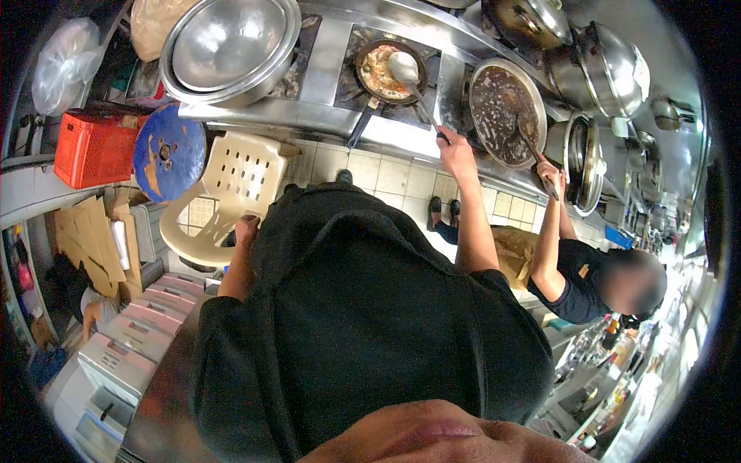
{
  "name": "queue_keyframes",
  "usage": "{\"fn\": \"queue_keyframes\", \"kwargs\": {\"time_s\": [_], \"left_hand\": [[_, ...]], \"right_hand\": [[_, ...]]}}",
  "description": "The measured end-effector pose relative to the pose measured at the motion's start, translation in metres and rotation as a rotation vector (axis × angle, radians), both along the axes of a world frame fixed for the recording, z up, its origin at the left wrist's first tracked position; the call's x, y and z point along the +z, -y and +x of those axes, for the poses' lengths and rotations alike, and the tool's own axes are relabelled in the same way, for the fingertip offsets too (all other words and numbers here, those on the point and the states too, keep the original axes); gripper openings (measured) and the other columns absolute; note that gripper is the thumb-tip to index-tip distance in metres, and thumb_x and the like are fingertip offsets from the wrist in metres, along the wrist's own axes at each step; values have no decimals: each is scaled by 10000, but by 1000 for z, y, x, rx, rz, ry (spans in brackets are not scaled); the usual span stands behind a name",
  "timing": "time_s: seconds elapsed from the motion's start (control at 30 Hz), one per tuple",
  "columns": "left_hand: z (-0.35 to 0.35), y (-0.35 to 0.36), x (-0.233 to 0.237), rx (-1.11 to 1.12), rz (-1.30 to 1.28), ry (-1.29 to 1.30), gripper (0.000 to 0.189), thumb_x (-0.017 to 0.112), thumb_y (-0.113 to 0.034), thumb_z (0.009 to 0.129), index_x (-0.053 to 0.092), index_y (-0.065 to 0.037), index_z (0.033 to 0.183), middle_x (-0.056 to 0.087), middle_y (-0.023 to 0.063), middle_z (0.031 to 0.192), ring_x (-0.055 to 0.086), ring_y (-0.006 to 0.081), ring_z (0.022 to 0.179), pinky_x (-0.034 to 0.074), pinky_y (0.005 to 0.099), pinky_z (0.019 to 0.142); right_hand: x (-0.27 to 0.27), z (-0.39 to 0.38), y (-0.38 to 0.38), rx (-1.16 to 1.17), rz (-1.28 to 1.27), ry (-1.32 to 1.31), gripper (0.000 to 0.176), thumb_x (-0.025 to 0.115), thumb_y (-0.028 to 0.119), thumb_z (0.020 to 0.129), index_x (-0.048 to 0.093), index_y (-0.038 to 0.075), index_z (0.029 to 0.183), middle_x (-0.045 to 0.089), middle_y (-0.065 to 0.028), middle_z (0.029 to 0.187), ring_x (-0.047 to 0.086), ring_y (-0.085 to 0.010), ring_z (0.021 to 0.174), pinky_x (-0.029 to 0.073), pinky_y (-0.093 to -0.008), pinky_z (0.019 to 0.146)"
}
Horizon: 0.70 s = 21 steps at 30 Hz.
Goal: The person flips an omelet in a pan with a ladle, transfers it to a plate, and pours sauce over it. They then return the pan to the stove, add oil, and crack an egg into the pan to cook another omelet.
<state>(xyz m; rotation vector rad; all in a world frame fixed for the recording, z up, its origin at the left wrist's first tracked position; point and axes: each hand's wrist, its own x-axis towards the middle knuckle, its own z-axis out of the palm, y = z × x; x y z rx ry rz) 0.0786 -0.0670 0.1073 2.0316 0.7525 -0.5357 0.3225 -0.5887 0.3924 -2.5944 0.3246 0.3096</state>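
Observation:
My right hand (458, 157) is closed round the dark handle of a metal ladle (404, 69). The ladle's bowl rests in a black frying pan (424, 86) on the stove, over reddish and pale food. The pan's handle points toward me, with no hand on it. My left hand (246, 229) hangs low at my left side, beside the beige plastic chair (245, 160). Its fingers look curled, and whatever they may hold is too small to make out.
A co-worker (575, 282) at the right stirs a large pan (473, 104) of dark food. Metal bowls (231, 46) stand at the stove's left. A red crate (93, 150), a blue round lid (174, 143) and cardboard (89, 239) are at the left.

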Motion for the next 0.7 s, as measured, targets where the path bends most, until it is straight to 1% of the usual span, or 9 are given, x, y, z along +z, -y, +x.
{"fn": "queue_keyframes", "kwargs": {"time_s": [0.03, 0.13, 0.2, 0.33, 0.37, 0.43, 0.5, 0.6, 0.7], "left_hand": [[0, 0, 2, -10, 7, -30, 432, 648, -314, 788, 690, 42, 1027, 706, 202, 846, 696, 291, 810, 522, 373, 764], [-2, -4, 5, -73, 31, -99, 408, 652, -320, 780, 703, 15, 1007, 708, 189, 848, 695, 295, 812, 520, 367, 771], [-2, -7, 6, -160, 47, -116, 388, 657, -324, 773, 714, -5, 985, 709, 179, 856, 694, 299, 818, 518, 363, 776], [-12, -4, 5, -148, 168, 20, 363, 663, -321, 763, 724, -21, 958, 704, 160, 810, 689, 294, 793, 517, 355, 763], [-12, -5, 3, -124, 170, 37, 361, 664, -315, 762, 723, -16, 955, 702, 160, 795, 689, 288, 780, 519, 356, 752], [-11, -3, 7, -58, 118, 40, 362, 668, -307, 762, 721, -6, 956, 700, 165, 779, 690, 277, 762, 522, 358, 735], [-3, -1, 17, 17, 9, 17, 367, 671, -300, 762, 717, 5, 962, 700, 172, 779, 692, 268, 752, 526, 361, 724], [2, 4, 22, -13, 37, 0, 376, 675, -293, 763, 712, 24, 963, 700, 185, 780, 691, 258, 724, 529, 361, 702], [-3, -2, -4, -35, 22, 96, 373, 669, -300, 765, 714, 22, 949, 697, 178, 764, 688, 256, 710, 528, 358, 693]], "right_hand": [[-5, -1, 0, -3, -28, 18, 423, 577, 244, 886, 601, 117, 1288, 658, -234, 1113, 639, -349, 1060, 482, -389, 912], [-11, -4, -7, -42, -62, -102, 423, 582, 242, 883, 598, 110, 1285, 615, -245, 1190, 578, -369, 1159, 455, -397, 970], [-19, -5, -4, -36, -31, -109, 420, 586, 243, 885, 601, 107, 1282, 617, -245, 1190, 583, -366, 1154, 455, -396, 968], [-16, 4, 13, 46, 91, -26, 421, 594, 243, 885, 600, 100, 1281, 612, -248, 1197, 582, -364, 1158, 456, -397, 965], [-12, 4, 16, 34, 60, -38, 417, 594, 239, 885, 603, 103, 1279, 611, -246, 1201, 582, -362, 1158, 457, -396, 964], [28, -1, 6, 12, -2, -65, 411, 593, 231, 884, 607, 110, 1277, 609, -240, 1209, 583, -358, 1159, 460, -394, 962], [34, -7, 10, 29, -34, -57, 406, 602, 229, 877, 614, 142, 1273, 622, -224, 1194, 593, -354, 1143, 468, -401, 952], [40, -13, 11, 49, -90, -98, 407, 611, 227, 872, 616, 167, 1275, 634, -217, 1174, 598, -361, 1127, 474, -412, 945], [33, -13, 7, 69, -164, -153, 411, 621, 228, 870, 614, 178, 1278, 639, -215, 1161, 601, -364, 1117, 476, -420, 940]]}}
